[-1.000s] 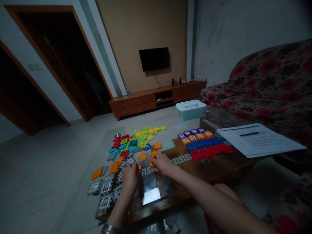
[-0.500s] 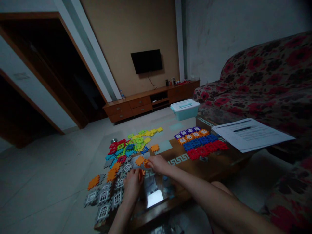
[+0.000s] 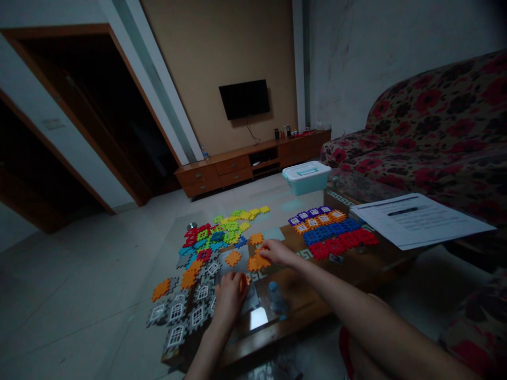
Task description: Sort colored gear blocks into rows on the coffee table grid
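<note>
The right hand point(image 3: 278, 252), half open, has moved farther from the other onto orange plastic tiles point(image 3: 258, 262), while the curled left hand point(image 3: 229, 298) half hides an orange tile point(image 3: 247, 279), its grip unclear

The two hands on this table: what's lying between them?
In the head view, orange interlocking plastic tiles lie between the left hand and the right hand.
</note>
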{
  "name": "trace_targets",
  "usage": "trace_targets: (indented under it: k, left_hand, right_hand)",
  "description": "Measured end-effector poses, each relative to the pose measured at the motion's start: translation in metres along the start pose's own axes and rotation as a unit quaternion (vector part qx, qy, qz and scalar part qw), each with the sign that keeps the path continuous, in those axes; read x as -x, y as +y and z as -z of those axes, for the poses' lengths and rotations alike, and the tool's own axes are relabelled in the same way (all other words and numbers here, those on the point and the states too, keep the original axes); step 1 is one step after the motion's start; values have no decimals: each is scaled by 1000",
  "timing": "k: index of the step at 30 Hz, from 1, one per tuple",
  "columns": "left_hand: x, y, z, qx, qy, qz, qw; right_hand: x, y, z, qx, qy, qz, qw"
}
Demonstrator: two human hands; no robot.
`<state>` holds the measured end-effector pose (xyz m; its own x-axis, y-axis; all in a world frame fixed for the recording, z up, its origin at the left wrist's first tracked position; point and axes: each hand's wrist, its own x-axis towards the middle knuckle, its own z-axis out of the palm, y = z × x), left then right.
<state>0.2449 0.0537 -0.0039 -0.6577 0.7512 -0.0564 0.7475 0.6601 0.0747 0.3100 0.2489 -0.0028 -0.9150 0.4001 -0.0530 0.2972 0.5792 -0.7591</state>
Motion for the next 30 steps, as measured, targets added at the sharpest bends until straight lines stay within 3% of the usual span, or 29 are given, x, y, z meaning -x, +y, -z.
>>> trace_targets:
  k: [5,9,12,17,20,24,30]
  left_hand:
    - [1,6,-22,67,22,-44,997]
    - [-7,4,-39,199,63,-105,972]
    - [-21,-12,-33,235,93,-57,966]
    - [-49,-37,-20,165,187,26,968]
    - [-58,-32,-21,107,175,22,979]
    - [-61,-12,-18,38,113,51,992]
    - [-58,-8,-10,9,77,83,994]
  right_hand:
    - [6,13,17,-16,-67,-3,998]
    - [11,13,9,-92,-120,35,988]
    - [13,7,-5,-99,-104,52,988]
    - [9,-7,-27,-46,-95,89,990]
    - [8,-12,-32,50,-72,104,991]
    - [11,-15,-31,130,-54,162,977]
    - [21,-11,-29,180,-117,244,946]
